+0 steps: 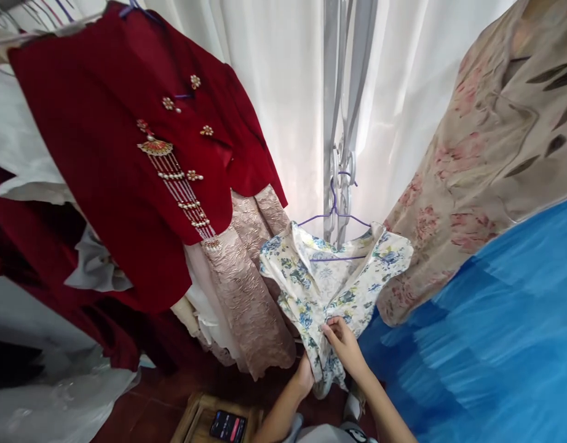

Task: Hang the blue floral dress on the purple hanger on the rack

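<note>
A white floral blouse [297, 277] with blue and yellow flowers hangs on a thin purple hanger [334, 212], its V-shaped neckline open at the top. My right hand [344, 344] pinches the front of the cloth just below the neckline, thumb and fingertips together. Lower down, my left hand [305, 374] holds the blouse's left edge; its fingers are partly hidden behind the fabric. Below both hands the cloth is gathered in folds.
On the left hang a dark red velvet jacket [103, 123] with beaded ornaments and a pink textured skirt [251, 295]. A beige floral garment [454, 203] and blue tulle [486, 344] are on the right. Behind is a white curtain [283, 92]. A phone [228, 426] lies on a wooden stool [198, 409].
</note>
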`<state>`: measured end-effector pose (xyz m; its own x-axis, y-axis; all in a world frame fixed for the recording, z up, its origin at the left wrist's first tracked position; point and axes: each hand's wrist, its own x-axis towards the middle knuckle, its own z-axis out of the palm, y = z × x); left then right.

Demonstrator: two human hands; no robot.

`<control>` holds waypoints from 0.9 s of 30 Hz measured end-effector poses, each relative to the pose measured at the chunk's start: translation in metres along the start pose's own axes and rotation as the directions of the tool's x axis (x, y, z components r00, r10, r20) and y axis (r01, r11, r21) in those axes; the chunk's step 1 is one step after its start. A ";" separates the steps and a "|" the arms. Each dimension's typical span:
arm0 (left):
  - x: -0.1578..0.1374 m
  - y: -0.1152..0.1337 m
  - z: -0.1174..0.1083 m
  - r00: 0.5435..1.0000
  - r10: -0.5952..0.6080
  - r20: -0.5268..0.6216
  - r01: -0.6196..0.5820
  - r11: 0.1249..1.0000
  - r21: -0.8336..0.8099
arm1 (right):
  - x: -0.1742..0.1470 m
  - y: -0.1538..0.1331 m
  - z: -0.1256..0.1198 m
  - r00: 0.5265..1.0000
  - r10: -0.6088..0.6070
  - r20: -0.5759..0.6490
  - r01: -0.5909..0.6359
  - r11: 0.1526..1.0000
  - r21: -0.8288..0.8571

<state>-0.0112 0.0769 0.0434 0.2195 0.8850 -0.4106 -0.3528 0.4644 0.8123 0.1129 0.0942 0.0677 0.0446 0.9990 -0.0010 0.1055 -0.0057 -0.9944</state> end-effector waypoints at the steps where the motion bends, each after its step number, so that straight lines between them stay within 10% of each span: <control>1: 0.000 -0.014 -0.010 1.000 -0.013 -0.018 0.012 0.999 -0.042 | 0.005 -0.003 0.003 1.000 -0.007 -0.007 0.007 1.000 -0.029; 10: -0.024 -0.063 -0.053 0.965 0.262 -0.012 -0.243 0.909 0.340 | 0.032 -0.032 0.017 0.988 -0.081 -0.135 0.008 0.882 -0.471; 22: -0.023 -0.060 -0.059 0.951 0.309 0.035 -0.290 0.841 0.456 | 0.025 -0.032 0.009 0.974 -0.087 -0.210 -0.022 0.883 -0.468; 24: -0.025 -0.058 -0.063 0.892 0.439 -0.111 -0.344 0.816 0.464 | 0.022 -0.032 0.006 0.986 -0.066 -0.150 -0.001 0.912 -0.410; 27: -0.026 -0.046 -0.063 0.674 0.673 -0.306 -0.440 0.698 0.565 | 0.013 -0.033 0.005 0.999 0.045 0.018 -0.043 0.994 -0.105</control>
<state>-0.0582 0.0343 -0.0097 -0.3680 0.9188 0.1431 0.1715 -0.0842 0.9816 0.1052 0.1076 0.1002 0.0315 0.9984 -0.0477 0.2069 -0.0532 -0.9769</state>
